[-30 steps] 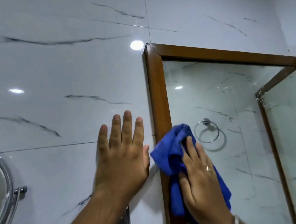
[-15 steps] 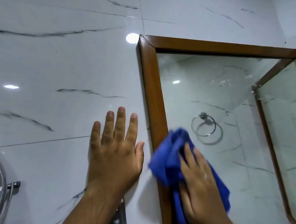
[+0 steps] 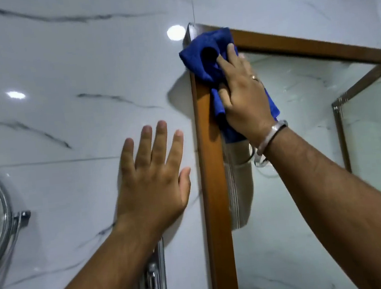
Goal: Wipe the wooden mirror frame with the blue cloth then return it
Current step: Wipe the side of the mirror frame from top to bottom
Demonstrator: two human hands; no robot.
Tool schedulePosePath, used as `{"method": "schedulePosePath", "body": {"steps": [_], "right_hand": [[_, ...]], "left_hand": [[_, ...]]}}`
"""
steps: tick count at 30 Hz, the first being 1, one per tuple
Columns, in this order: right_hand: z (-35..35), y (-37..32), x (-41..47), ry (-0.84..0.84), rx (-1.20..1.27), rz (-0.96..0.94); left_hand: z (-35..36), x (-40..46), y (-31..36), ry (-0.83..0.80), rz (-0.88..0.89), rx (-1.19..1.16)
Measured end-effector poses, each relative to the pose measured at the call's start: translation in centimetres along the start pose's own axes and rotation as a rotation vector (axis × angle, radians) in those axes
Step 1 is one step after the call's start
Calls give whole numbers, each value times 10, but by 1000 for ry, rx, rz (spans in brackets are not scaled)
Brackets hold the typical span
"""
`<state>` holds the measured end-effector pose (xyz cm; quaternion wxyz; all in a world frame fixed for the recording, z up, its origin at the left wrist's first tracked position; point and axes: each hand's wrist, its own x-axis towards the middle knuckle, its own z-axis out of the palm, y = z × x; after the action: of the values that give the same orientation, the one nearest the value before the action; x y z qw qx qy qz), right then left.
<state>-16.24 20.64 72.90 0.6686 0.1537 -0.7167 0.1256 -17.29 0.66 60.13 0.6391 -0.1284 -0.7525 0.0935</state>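
The right hand (image 3: 243, 96) presses the blue cloth (image 3: 208, 55) under flat fingers onto the wooden mirror frame (image 3: 214, 189) corner; the left hand (image 3: 153, 183) lies spread on the tiled wall (image 3: 63, 110).

Blue cloth (image 3: 208, 55) — brown wooden frame (image 3: 214, 189) — white wall tiles (image 3: 58, 64) veined dark grey.

Both forearms are bare; the right hand (image 3: 244, 94) wears a ring (image 3: 254, 77) and a silver wrist bangle (image 3: 272, 135).

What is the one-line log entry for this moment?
step: wiping | right hand: cloth on frame top-left corner | left hand: flat on wall
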Motion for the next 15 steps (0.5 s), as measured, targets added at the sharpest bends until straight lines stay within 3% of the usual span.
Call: {"method": "schedulePosePath", "body": {"steps": [3, 9, 12, 15], "right_hand": [[8, -1, -84, -7, 1, 6], [2, -12, -309, -269, -26, 20], [-8, -7, -302, -346, -74, -69], [-10, -6, -216, -256, -75, -34]], "left_hand": [[-5, -5, 4, -37, -33, -25], [-16, -99, 49, -193, -55, -39], [-16, -161, 80, -180, -40, 17], [-7, -210, 102, -193, 22, 64]]}}
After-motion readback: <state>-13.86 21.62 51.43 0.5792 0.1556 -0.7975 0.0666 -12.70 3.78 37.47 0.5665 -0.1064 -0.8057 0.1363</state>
